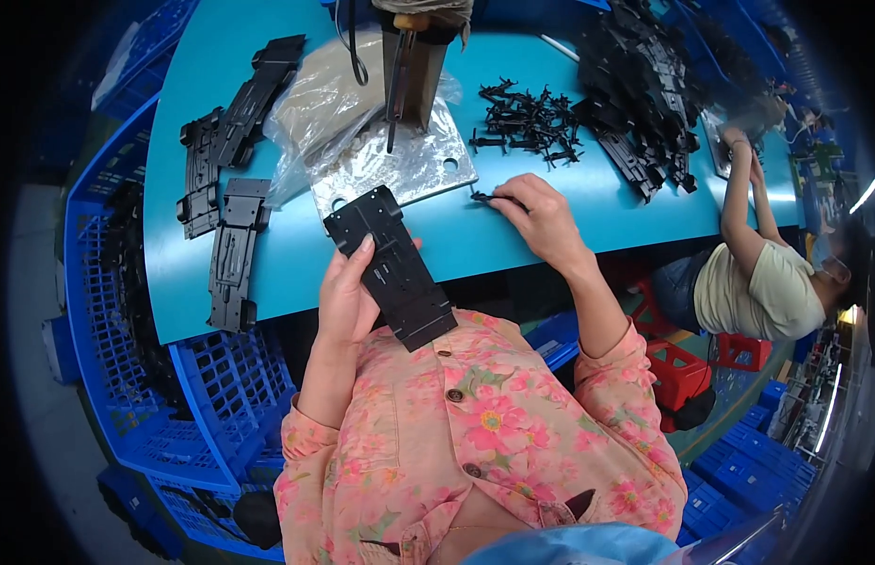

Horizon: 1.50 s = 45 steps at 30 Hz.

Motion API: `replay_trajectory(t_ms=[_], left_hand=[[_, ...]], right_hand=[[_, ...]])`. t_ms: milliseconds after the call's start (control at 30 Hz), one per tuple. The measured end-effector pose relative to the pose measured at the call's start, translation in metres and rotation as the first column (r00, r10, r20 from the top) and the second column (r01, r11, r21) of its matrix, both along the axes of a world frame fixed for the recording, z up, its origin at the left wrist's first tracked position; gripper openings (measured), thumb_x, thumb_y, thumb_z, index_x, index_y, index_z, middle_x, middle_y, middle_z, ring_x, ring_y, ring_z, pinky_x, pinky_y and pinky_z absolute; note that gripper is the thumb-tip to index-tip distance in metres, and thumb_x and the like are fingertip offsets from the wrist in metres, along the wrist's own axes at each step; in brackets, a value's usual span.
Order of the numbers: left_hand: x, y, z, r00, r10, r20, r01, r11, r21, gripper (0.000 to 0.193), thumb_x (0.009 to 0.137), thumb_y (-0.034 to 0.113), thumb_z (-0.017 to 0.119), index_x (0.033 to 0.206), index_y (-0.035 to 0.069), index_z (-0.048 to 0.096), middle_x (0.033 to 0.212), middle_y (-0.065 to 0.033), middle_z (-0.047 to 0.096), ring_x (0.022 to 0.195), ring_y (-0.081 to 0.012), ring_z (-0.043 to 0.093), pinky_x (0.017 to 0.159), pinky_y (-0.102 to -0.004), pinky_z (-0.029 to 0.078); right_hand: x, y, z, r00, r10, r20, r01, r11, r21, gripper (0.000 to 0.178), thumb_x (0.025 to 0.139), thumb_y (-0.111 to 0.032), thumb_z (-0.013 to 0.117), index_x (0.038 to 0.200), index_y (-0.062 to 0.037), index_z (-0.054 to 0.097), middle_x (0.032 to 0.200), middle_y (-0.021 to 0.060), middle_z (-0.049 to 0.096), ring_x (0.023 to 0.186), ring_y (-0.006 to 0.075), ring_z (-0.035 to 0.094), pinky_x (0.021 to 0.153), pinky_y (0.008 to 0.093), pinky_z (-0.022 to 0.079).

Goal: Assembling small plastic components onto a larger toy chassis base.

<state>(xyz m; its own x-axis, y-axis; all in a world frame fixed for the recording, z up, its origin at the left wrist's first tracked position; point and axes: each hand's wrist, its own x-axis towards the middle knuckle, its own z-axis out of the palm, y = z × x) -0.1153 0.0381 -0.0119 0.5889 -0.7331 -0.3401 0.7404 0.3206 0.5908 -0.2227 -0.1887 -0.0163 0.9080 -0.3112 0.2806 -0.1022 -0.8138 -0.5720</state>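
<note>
In my left hand (348, 292) is a long black plastic chassis plate (392, 268), tilted, its lower end close to my shirt. My thumb lies across its face. My right hand (541, 221) is just above the teal table, pinching a small black plastic part (481, 196) at the fingertips. Beyond it lies a loose pile of small black plastic parts (527, 122). Between and ahead of my hands, a silvery metal base plate (428, 169) sits under an upright machine column with a thin metal rod (397, 94) pointing down.
Several black chassis plates (235, 250) lie at the left, with a larger heap (644, 85) at the right. A clear plastic bag (329, 94) rests beside the base. Blue crates (108, 320) stand at the table's left edge. A co-worker (748, 273) sits at the right near red stools (677, 372).
</note>
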Motion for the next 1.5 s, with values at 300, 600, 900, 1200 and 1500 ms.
replay_trajectory(t_ms=[300,600,900,1200,1500], left_hand=[[0.001,-0.003,-0.004,1.000,-0.012,-0.001,0.013,1.000,0.017,0.030,0.089,0.016,0.043,0.114,-0.001,0.043,0.102,-0.0147,0.055,0.094,-0.0260,0.057,0.079,-0.0364,0.048],[0.002,-0.002,-0.003,1.000,0.003,-0.001,-0.003,1.000,0.027,0.030,0.089,0.016,0.043,0.114,-0.002,0.042,0.102,-0.0148,0.055,0.094,-0.0265,0.056,0.078,-0.0376,0.049],[0.004,-0.003,0.000,0.996,-0.093,0.002,0.093,0.994,0.050,0.028,0.087,0.012,0.046,0.111,-0.001,0.042,0.093,-0.0138,0.057,0.082,-0.0246,0.060,0.067,-0.0339,0.053],[-0.005,-0.007,0.009,0.960,-0.276,0.041,0.268,0.954,0.138,0.029,0.086,0.012,0.047,0.112,0.000,0.041,0.090,-0.0127,0.057,0.076,-0.0200,0.062,0.058,-0.0266,0.053],[-0.011,-0.010,0.007,0.950,-0.309,0.043,0.304,0.948,0.091,0.033,0.085,0.011,0.050,0.114,0.003,0.037,0.087,-0.0119,0.057,0.066,-0.0187,0.062,0.056,-0.0262,0.053]], right_hand=[[-0.020,-0.027,0.033,0.915,0.122,-0.384,0.031,0.929,0.369,0.016,0.079,-0.011,0.059,0.088,0.0010,0.061,0.072,0.0079,0.060,0.065,0.0135,0.055,0.060,0.0245,0.044],[-0.017,-0.021,0.010,0.985,-0.161,-0.056,0.167,0.979,0.115,0.017,0.075,-0.007,0.063,0.089,0.0014,0.060,0.081,0.0077,0.058,0.057,0.0097,0.049,0.052,0.0232,0.040],[-0.007,0.005,-0.001,0.990,-0.075,0.120,0.106,0.956,-0.275,0.017,0.071,-0.005,0.064,0.088,-0.0008,0.062,0.079,0.0122,0.060,0.067,0.0238,0.057,0.060,0.0304,0.046],[-0.004,0.033,0.023,0.976,-0.068,0.207,0.077,0.997,-0.033,0.020,0.068,-0.003,0.066,0.087,-0.0005,0.062,0.079,0.0102,0.060,0.072,0.0243,0.055,0.064,0.0302,0.044],[0.017,0.076,0.020,0.931,0.151,0.333,-0.130,0.988,-0.084,0.020,0.063,0.000,0.067,0.082,-0.0042,0.062,0.074,0.0050,0.058,0.071,0.0209,0.051,0.067,0.0306,0.035]])
